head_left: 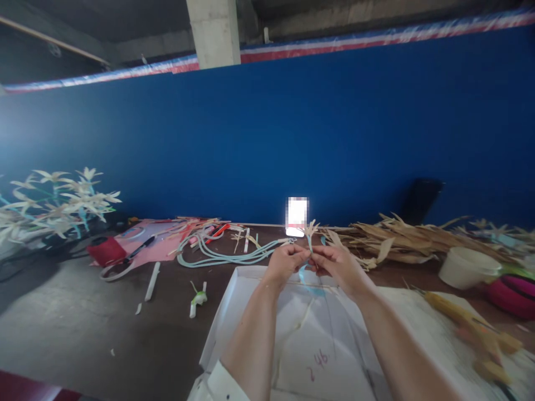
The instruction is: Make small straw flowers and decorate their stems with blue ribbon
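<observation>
My left hand (287, 264) and my right hand (336, 265) meet over a white cardboard box lid (321, 328). Between their pinched fingertips is the stem of a small pale husk flower (311, 229), its petals pointing up and away from me. A light blue strip (308, 285) hangs in a loop below the fingers, and a thin wire-like line trails down over the lid. My fingers partly hide where strip and stem meet. Red handwriting marks the lid. Just left of my left hand lies a bundle of pale blue stems (225, 259).
Dried husks (401, 242) lie at the back right, near a white tub (466, 268) and a pink container (512, 295). A lit screen (297, 214) stands ahead against the blue wall (251, 145). Finished-looking husk flowers (58, 203) and a red object (105, 252) are at left.
</observation>
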### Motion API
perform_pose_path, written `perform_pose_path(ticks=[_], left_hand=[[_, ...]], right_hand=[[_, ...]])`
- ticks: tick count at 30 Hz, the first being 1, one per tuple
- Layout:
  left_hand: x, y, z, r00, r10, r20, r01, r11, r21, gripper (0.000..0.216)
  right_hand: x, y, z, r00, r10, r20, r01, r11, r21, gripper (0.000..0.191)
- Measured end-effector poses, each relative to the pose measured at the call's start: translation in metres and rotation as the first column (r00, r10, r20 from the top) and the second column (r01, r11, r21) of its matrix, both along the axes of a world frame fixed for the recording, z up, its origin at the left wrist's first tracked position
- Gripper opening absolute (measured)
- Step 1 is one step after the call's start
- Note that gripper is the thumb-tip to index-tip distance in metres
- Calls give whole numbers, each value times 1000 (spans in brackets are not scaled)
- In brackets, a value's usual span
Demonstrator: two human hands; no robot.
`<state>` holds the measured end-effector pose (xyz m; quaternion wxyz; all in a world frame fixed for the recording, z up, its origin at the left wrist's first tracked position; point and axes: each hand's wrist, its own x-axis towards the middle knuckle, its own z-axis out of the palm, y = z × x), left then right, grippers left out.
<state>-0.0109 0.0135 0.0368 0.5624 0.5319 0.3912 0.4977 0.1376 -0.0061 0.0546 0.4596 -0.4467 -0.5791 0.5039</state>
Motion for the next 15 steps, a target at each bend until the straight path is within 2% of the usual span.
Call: perform_pose_path(ticks=[4,10,15], left_hand=[[0,-3,4,1000,-1,-15,2,1000,21,32],[1,-3,6,984,112,-142,-94,988,125,31],[1,-3,7,966,172,-192,-142,976,164,27]], right_hand=[[-2,-1,2,997,-78,29,78,997,30,31],[-6,-1,2,954,-260,147,244,962,118,25],[-6,0,1,951,-264,164,248,962,111,23]])
